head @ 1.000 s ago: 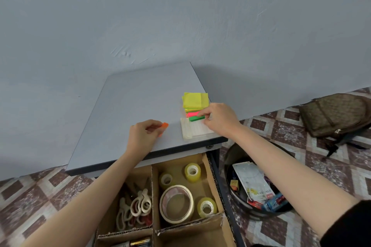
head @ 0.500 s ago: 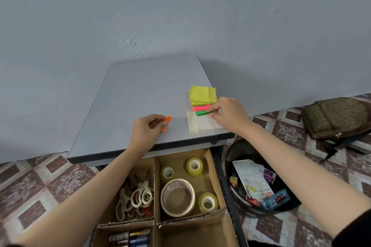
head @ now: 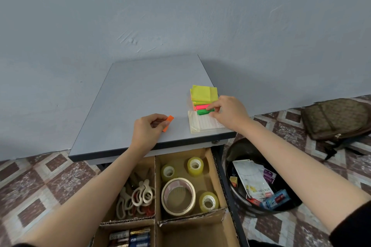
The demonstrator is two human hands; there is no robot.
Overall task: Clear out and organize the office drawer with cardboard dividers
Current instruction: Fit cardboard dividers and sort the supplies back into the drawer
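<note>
On the grey desk top my left hand pinches a small orange sticky strip. My right hand pinches a green sticky strip that lies on a white lined note pad, just in front of a pink strip and a yellow sticky-note stack. Below the desk the open drawer has cardboard dividers. One compartment holds scissors, another holds tape rolls, and a near one holds batteries.
A black waste bin with paper and packaging stands on the tiled floor right of the drawer. A brown bag lies further right against the blue wall. The desk's left and back parts are bare.
The view has tilted down a little, so the drawer's battery compartment shows. My right hand has shifted slightly on the green strip; my left hand keeps the orange strip in about the same place.
</note>
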